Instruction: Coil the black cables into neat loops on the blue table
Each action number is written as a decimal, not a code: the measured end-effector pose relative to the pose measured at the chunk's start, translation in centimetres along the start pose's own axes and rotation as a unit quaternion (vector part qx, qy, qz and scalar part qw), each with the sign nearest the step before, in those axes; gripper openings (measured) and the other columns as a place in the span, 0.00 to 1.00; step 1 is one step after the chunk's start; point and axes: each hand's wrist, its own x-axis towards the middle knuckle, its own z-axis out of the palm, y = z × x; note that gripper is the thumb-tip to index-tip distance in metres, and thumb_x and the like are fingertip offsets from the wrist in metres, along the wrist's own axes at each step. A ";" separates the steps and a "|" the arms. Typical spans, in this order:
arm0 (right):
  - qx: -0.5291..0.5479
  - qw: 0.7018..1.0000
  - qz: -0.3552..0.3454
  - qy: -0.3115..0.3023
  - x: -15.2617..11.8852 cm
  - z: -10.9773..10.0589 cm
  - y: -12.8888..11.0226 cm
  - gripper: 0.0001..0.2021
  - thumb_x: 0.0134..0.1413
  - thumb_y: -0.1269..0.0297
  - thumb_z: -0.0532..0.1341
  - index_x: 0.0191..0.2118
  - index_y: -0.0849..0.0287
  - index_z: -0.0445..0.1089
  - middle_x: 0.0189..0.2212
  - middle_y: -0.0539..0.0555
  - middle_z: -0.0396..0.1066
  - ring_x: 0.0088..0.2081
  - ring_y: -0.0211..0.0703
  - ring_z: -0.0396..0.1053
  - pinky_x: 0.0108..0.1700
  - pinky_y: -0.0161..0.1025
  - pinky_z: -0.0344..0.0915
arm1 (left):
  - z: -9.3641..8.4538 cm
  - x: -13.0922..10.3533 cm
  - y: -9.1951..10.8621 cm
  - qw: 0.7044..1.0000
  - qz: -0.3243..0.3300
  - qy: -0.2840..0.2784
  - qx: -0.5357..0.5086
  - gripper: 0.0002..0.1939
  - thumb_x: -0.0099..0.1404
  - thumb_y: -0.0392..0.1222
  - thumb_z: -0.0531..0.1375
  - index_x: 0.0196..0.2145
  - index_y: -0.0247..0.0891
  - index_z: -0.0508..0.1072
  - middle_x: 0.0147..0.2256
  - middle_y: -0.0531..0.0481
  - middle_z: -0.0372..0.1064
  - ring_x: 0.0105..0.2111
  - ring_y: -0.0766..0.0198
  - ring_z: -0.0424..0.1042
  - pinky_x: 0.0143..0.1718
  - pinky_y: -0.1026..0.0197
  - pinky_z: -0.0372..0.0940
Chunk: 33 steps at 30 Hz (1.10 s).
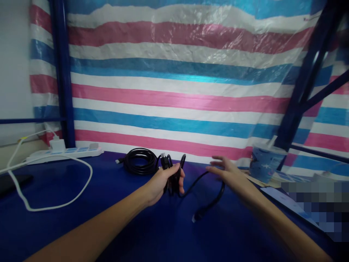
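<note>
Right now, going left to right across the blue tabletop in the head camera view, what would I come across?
White power strip → coiled black cable → left hand gripping a black cable bundle → right hand with fingers extended → blue cup.

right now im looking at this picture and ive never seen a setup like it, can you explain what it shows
There is no machine here: you see a person's two bare hands, through a camera worn on that person's head, looking forward and down. The left hand grips a bundle of black cable. The right hand is open near a loose cable end; whether it touches any cable is unclear. On the blue surface lie a round black coil, a white power strip and a white cord; a cup stands to the right. Behind hangs a striped sheet.
</note>
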 end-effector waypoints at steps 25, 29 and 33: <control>0.299 0.843 0.035 -0.445 -5.4 2.6 -2.5 0.39 0.44 0.32 0.53 0.56 0.55 0.57 0.43 0.61 0.69 0.27 0.44 0.73 0.25 0.37 0.68 | 4.5 -2.2 -0.6 0.940 -0.101 -0.177 0.272 0.16 0.60 0.48 0.54 0.19 0.38 0.64 0.19 0.53 0.61 0.22 0.66 0.63 0.33 0.62 0.63; 0.210 0.870 0.003 -0.447 -5.5 3.3 -2.3 0.26 0.44 0.54 0.67 0.49 0.56 0.62 0.43 0.56 0.67 0.25 0.36 0.71 0.20 0.29 0.62 | 3.4 -2.2 0.4 0.923 -0.097 -0.251 0.275 0.14 0.60 0.46 0.54 0.20 0.38 0.67 0.20 0.52 0.63 0.24 0.65 0.67 0.32 0.62 0.64; 0.244 0.912 -0.028 -0.330 -5.2 3.9 -2.8 0.17 0.52 0.55 0.62 0.43 0.60 0.66 0.30 0.52 0.69 0.32 0.36 0.69 0.33 0.32 0.66 | 3.1 -2.5 0.0 0.863 0.109 -0.168 0.464 0.09 0.61 0.44 0.56 0.36 0.39 0.73 0.35 0.46 0.71 0.39 0.57 0.71 0.40 0.58 0.63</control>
